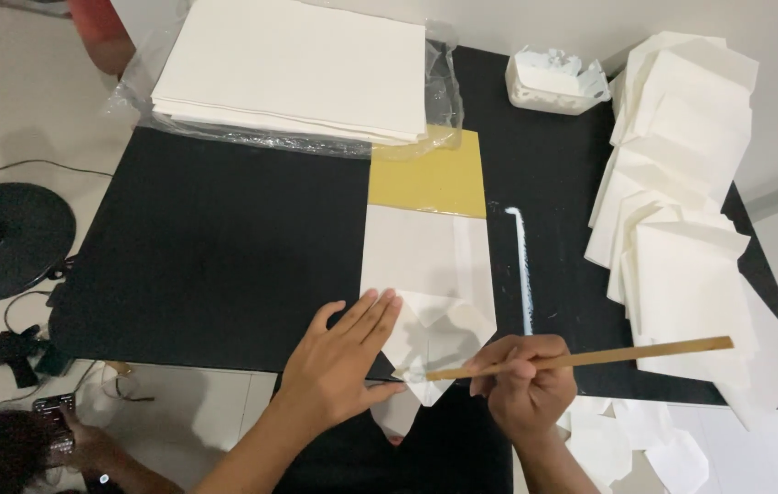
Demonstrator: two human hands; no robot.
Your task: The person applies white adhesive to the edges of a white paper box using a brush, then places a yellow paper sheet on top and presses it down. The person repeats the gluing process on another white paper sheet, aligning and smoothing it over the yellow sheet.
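A white paper sheet [425,265], folded to a point at its near end, lies on a black table [215,247]. My left hand [338,357] rests flat on the sheet's left near edge, fingers spread. My right hand [521,380] grips a thin wooden stick [608,355]; the stick's left tip touches the folded flap near the paper's point. A yellow board [430,178] lies under the far end of the sheet.
A stack of white sheets [293,69] on clear plastic sits at the back. Folded white paper pieces [681,220] pile up at the right. A white tub [553,80] stands at the back right. A white streak [521,265] marks the table. Another person's hand [87,444] holds a phone at lower left.
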